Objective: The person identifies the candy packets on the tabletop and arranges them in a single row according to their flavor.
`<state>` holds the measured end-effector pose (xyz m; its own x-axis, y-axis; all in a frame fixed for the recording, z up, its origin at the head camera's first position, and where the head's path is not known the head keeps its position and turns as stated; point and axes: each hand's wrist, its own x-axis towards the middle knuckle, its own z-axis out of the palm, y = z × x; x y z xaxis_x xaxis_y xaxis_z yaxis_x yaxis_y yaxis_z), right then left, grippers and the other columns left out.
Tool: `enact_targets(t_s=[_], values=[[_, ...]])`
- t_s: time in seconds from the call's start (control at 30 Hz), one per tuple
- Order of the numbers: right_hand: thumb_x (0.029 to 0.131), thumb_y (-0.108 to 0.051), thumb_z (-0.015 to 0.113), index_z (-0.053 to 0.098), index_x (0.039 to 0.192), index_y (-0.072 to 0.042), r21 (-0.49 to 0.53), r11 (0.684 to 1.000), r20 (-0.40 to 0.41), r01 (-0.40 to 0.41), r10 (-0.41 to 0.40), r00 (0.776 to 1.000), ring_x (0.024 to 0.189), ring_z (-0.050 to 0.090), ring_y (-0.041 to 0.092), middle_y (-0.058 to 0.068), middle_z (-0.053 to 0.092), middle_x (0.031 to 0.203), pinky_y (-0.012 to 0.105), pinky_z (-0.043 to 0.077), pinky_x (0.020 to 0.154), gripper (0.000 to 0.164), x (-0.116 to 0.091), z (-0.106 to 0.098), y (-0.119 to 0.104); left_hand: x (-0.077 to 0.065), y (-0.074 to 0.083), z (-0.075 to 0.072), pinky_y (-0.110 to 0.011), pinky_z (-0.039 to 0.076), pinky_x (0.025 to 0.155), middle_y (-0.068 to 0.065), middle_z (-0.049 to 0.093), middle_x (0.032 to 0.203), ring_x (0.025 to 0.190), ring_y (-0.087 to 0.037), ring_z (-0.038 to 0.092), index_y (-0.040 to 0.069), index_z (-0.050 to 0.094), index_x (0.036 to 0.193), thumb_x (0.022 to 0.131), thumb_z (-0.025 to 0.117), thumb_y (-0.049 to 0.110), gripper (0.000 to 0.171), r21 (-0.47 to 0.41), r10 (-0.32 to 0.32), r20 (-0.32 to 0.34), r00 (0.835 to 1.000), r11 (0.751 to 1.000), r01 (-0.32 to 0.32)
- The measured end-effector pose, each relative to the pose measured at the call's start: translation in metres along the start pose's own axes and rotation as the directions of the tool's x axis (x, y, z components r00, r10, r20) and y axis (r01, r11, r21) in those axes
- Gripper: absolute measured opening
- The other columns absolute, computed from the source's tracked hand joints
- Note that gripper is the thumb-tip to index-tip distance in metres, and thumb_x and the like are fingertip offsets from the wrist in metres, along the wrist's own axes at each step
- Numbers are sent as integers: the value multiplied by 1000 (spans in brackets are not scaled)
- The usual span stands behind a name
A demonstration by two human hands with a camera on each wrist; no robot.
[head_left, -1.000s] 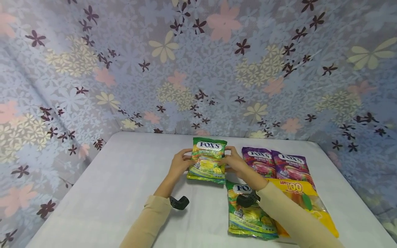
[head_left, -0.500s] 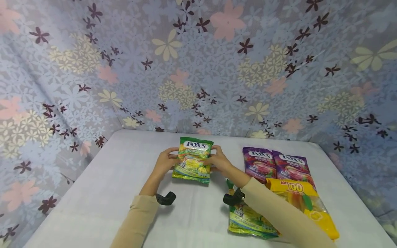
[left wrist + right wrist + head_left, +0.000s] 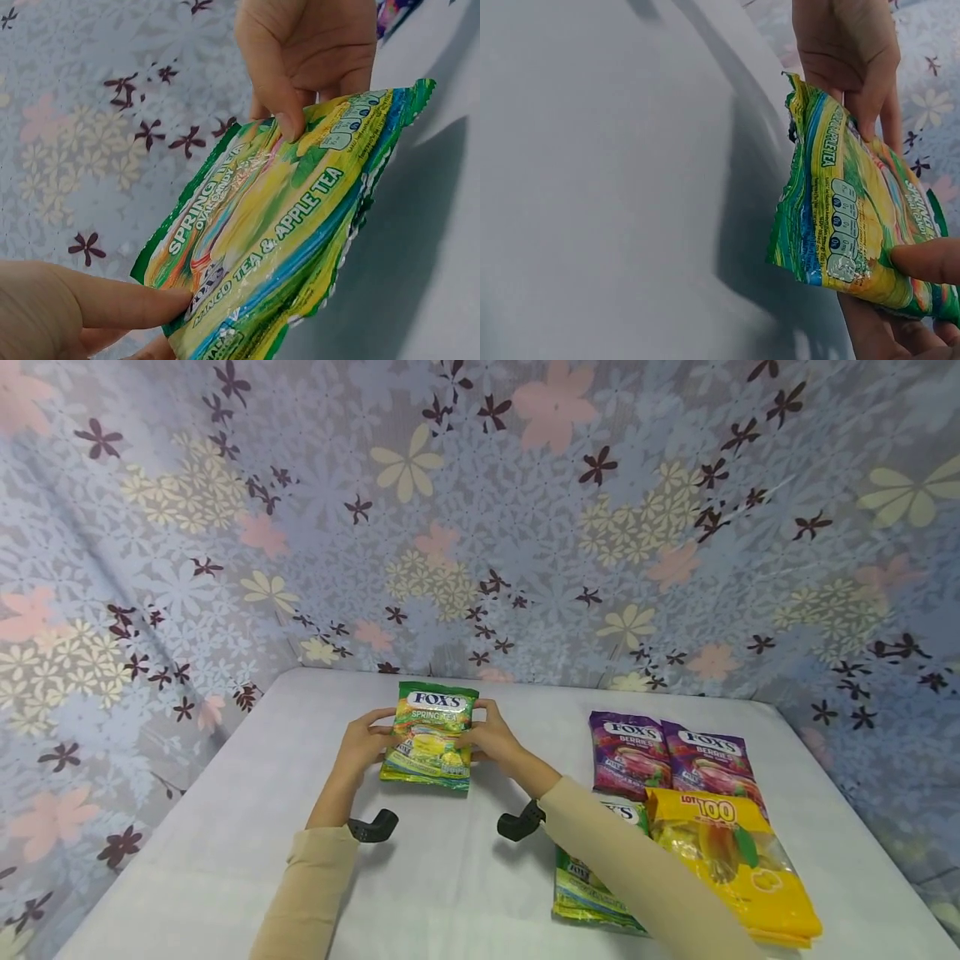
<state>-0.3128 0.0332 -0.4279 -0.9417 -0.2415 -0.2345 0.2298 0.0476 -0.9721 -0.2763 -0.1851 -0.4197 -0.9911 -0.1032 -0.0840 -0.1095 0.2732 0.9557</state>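
Note:
Both hands hold a green and yellow candy bag labelled Fox's Spring Tea, raised off the table with its front facing the head camera. My left hand pinches its left edge, thumb on the front; in the left wrist view that thumb presses the printed face. At the opposite edge my right hand grips the bag, thumb in front and fingers behind, as the right wrist view shows. The bag's shadow falls on the table in both wrist views. Its back is hidden.
On the right of the white table lie two purple Berries candy bags side by side. A yellow Lot 100 bag lies in front of them. Another green bag is partly covered by the right sleeve. Floral cloth hangs behind.
Both hands have carried the green candy bag leftward across the table, away from the other bags. More of the yellow bag now shows from behind the right sleeve.

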Motion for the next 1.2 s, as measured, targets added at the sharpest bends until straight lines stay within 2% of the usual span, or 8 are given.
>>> enact_targets(t_s=[0.27,0.47,0.73,0.9,0.97,1.07,1.13,1.2], values=[[78,8,70,27,141,-15,-13,999,-20,38,-38,999,96,64,31,21,60,118,43,55,77,80,15,17,9,7,-5,-8,-28,50,66,-25,58,125,101,-32,59,6,53,139,87,65,0,54,48,-15,-69,997,999,18],[77,8,71,29,143,-13,-55,996,-28,65,-66,997,96,63,30,20,63,115,41,55,71,82,23,27,16,8,-9,-13,-25,47,62,-28,56,127,103,-35,59,4,53,138,86,64,-2,53,105,-19,-101,995,994,30],[77,8,72,30,149,-11,-173,980,-68,97,-110,992,91,63,29,20,63,112,39,56,67,85,22,39,17,14,-16,-17,-34,48,74,-28,59,122,106,-39,58,2,54,136,85,63,-3,52,174,-5,-151,988,984,31],[75,6,73,32,150,-7,-284,954,-115,101,-139,984,73,57,20,18,61,106,31,51,59,86,24,43,20,18,-22,-14,-43,46,83,-28,60,120,107,-39,57,1,56,134,84,63,-3,50,201,5,-178,984,979,31],[74,5,73,32,150,-5,-335,937,-131,99,-150,980,73,55,21,19,59,116,31,50,62,87,25,45,21,19,-24,-13,-44,46,84,-28,60,120,106,-40,57,1,56,134,84,63,-3,50,214,8,-182,983,976,32],[73,3,74,33,149,-2,-408,908,-146,99,-172,974,99,57,27,21,50,137,36,50,82,87,24,46,20,20,-25,-11,-43,47,81,-28,61,119,105,-39,57,0,56,133,84,62,-3,50,226,12,-182,983,974,30],[72,2,75,34,148,0,-454,886,-150,100,-186,971,118,51,31,20,42,146,39,45,95,86,22,46,19,20,-25,-9,-43,47,80,-28,61,118,104,-39,58,0,57,133,83,62,-4,51,227,16,-186,982,973,27],[73,0,75,34,148,2,-485,869,-151,96,-192,970,130,42,33,21,40,147,43,40,101,85,19,45,17,20,-26,-8,-43,47,80,-27,62,116,102,-39,58,-1,57,132,82,62,-4,50,233,21,-192,981,972,25]])
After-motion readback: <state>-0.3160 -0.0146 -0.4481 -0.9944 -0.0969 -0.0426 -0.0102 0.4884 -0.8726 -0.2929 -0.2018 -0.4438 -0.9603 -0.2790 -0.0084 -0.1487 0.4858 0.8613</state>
